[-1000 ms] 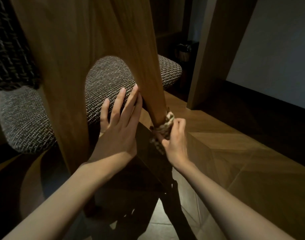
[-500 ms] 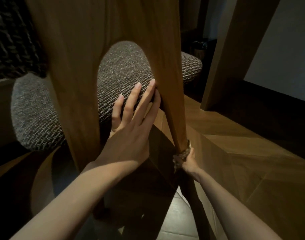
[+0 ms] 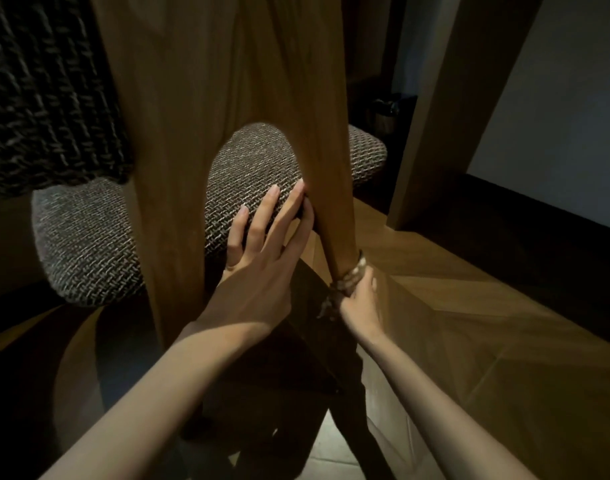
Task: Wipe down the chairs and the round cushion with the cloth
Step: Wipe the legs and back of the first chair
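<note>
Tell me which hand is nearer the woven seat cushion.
Left. The left hand lies with straight fingers against the near edge of the woven seat cushion; the right hand is lower and to the right, clear of it, gripping the cloth round the wooden chair leg.

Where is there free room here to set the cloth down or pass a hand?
Bare floor lies right of the chair leg, between the right hand and the dark wall base. The seat is bare above the left hand. Crowded: the leg's lower end, where the right hand holds the cloth.
</note>
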